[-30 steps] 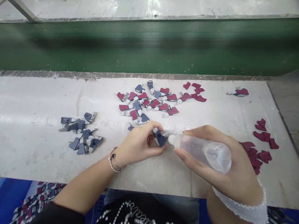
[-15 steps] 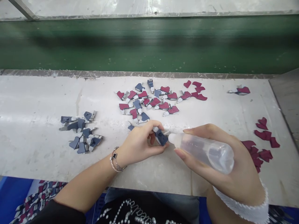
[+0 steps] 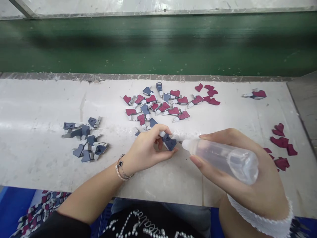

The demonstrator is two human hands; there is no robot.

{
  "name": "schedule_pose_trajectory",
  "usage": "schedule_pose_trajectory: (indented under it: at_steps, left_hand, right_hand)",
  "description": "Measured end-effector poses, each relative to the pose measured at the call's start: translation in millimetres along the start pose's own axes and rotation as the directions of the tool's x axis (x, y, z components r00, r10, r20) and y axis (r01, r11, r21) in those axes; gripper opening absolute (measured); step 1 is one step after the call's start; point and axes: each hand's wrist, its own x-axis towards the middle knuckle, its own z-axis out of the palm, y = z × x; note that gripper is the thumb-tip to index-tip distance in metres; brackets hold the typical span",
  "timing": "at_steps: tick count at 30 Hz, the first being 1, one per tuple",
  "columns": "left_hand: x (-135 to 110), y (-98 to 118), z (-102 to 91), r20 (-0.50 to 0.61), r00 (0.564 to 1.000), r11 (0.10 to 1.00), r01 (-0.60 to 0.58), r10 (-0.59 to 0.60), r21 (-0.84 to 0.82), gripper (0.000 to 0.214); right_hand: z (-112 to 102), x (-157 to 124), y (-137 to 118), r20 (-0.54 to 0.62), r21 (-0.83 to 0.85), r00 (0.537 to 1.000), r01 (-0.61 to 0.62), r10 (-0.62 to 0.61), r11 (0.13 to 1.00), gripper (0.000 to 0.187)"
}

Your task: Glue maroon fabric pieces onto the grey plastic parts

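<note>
Between the thumb and fingers of my left hand (image 3: 146, 147) is a dark blue plastic part (image 3: 169, 142) with a light grey end, its hollowed side facing up. My right hand (image 3: 257, 175) is wrapped round a clear squeeze bottle (image 3: 220, 158) lying nearly level. Its white nozzle (image 3: 187, 144) points left at the blue part, and the thin tip ends close beside it; whether they touch I cannot tell. Beyond my left hand lies a group of similar parts, several topped with maroon pieces (image 3: 183, 115) and others bare blue (image 3: 145, 109).
More blue parts (image 3: 86, 156) lie in a pile on the left of the white table (image 3: 39, 158). Loose maroon pieces (image 3: 279, 142) lie at the right, others (image 3: 213, 93) farther back. One assembled part (image 3: 259, 95) sits apart. A blue bin (image 3: 15, 205) with mixed parts stands at lower left. A green strip (image 3: 158, 46) runs behind.
My right hand has drawn the bottle a little to the right, away from the blue part. My left hand keeps its hold, shifted slightly left.
</note>
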Motion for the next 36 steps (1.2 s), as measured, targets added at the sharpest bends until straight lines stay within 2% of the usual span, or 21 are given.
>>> schedule_pose_trajectory:
  at_steps: [7,13,22,26,36]
  left_hand:
    - [0,0,2.0,-0.034,0.999,1.0,0.001,0.0,0.003,0.035]
    - [3,1,3.0,-0.015,0.999,0.999,0.029,-0.03,-0.032,0.036]
    - [-1,-2,6.6,0.027,0.999,0.993,0.049,-0.046,-0.111,0.045]
    - [0,-1,8.0,0.051,0.998,0.993,0.048,-0.042,-0.111,0.044]
    - [3,2,3.0,-0.015,0.998,0.99,0.061,-0.063,-0.125,0.04]
  right_hand:
    - [-4,0,-2,0.046,-0.066,0.998,0.036,-0.033,0.997,0.02]
    - [-2,1,-9,0.103,-0.017,0.992,0.071,-0.069,0.997,0.021]
    - [1,2,-9,0.091,0.008,0.994,0.059,-0.059,0.998,0.021]
    - [2,2,-9,0.084,0.01,0.994,0.062,-0.063,0.998,0.022]
    - [0,-3,-9,0.087,0.041,0.994,0.066,-0.069,0.997,0.021]
